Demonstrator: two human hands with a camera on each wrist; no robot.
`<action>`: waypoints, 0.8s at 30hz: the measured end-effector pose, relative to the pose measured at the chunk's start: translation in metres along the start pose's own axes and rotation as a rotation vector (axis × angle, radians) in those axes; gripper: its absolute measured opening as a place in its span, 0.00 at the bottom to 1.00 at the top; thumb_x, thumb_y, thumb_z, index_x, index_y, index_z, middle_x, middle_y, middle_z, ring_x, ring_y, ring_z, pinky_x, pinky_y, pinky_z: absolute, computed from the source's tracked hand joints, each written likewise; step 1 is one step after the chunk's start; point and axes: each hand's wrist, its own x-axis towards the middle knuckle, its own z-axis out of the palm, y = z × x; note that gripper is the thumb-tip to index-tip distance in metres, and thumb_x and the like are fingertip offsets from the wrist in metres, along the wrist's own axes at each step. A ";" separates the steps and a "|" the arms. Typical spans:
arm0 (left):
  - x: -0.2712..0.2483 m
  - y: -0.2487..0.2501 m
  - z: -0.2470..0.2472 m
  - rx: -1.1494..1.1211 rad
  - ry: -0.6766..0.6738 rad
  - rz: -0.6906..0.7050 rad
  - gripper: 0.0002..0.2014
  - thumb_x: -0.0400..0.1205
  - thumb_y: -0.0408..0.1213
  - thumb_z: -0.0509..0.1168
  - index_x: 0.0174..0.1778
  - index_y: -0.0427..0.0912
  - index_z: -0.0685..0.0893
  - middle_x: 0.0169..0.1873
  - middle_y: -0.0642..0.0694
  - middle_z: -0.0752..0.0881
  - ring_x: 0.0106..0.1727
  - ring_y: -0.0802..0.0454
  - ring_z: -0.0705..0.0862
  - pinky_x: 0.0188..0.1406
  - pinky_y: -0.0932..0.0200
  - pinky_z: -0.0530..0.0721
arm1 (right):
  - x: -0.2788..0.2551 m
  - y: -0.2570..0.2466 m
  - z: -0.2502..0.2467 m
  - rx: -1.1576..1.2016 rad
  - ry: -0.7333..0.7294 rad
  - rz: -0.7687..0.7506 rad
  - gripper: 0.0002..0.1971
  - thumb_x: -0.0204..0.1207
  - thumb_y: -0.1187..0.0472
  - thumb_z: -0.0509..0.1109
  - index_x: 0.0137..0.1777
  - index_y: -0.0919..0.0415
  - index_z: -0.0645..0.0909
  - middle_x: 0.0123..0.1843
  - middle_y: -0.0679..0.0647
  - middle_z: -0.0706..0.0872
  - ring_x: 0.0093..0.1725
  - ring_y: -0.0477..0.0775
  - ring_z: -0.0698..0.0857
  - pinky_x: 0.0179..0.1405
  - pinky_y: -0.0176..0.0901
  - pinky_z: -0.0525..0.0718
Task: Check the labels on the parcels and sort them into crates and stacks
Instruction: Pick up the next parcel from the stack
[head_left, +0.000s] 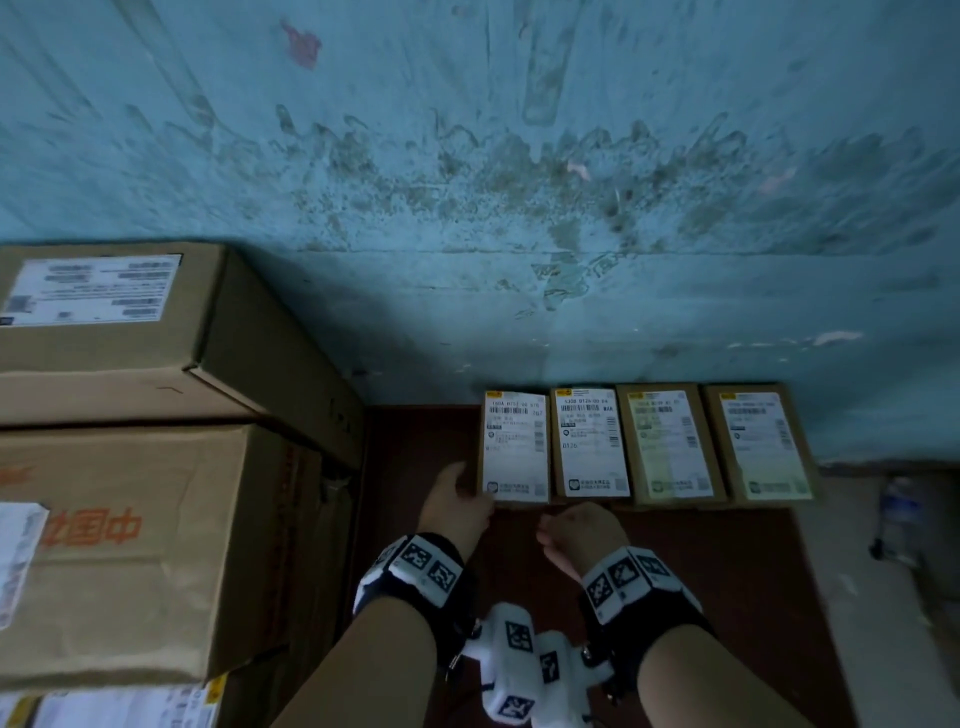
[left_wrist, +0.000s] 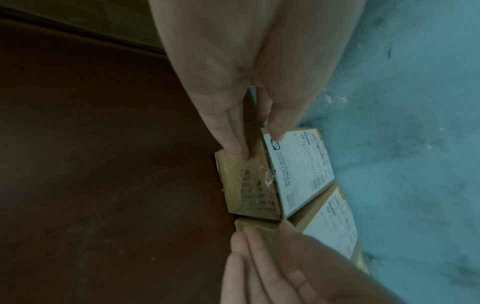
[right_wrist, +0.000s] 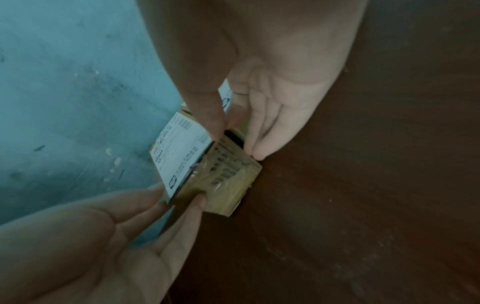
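Observation:
Four small cardboard parcels with white labels lie in a row against the blue wall. Both hands are on the leftmost parcel (head_left: 515, 447) (left_wrist: 298, 174) (right_wrist: 179, 156). My left hand (head_left: 457, 501) (left_wrist: 259, 145) pinches its near left corner, thumb on the label and straight fingers on the taped near face. My right hand (head_left: 576, 525) (right_wrist: 236, 145) pinches its near right corner, thumb at the top edge and fingertips at the bottom edge. The second parcel (head_left: 591, 441) (left_wrist: 332, 222) touches it on the right, followed by the third (head_left: 667, 441) and fourth (head_left: 761, 447).
The parcels rest on a dark red-brown surface (head_left: 675, 571). Two large cardboard boxes (head_left: 130, 545) (head_left: 104, 322) are stacked close on the left. A stained blue wall (head_left: 519, 208) closes the back. A plastic bottle (head_left: 896, 514) stands on the grey floor at the right.

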 end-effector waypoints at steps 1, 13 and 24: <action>0.000 0.001 -0.001 -0.055 -0.004 -0.008 0.30 0.83 0.30 0.67 0.81 0.43 0.67 0.50 0.43 0.84 0.49 0.46 0.86 0.54 0.50 0.87 | -0.001 -0.002 -0.001 -0.021 0.005 -0.022 0.13 0.82 0.71 0.66 0.36 0.58 0.74 0.51 0.60 0.81 0.46 0.54 0.82 0.42 0.40 0.85; -0.022 -0.002 -0.010 -0.074 -0.048 0.003 0.28 0.85 0.27 0.62 0.81 0.44 0.66 0.63 0.43 0.80 0.48 0.54 0.80 0.45 0.58 0.82 | -0.027 -0.001 -0.005 -0.287 0.004 -0.088 0.12 0.81 0.67 0.66 0.36 0.56 0.80 0.55 0.65 0.85 0.62 0.66 0.84 0.68 0.62 0.80; -0.082 0.031 -0.047 0.263 -0.018 0.200 0.28 0.85 0.31 0.63 0.82 0.46 0.65 0.76 0.39 0.74 0.72 0.44 0.78 0.69 0.48 0.80 | -0.097 -0.037 -0.010 -0.584 0.113 -0.260 0.11 0.83 0.66 0.63 0.58 0.70 0.84 0.54 0.62 0.86 0.62 0.63 0.83 0.67 0.58 0.81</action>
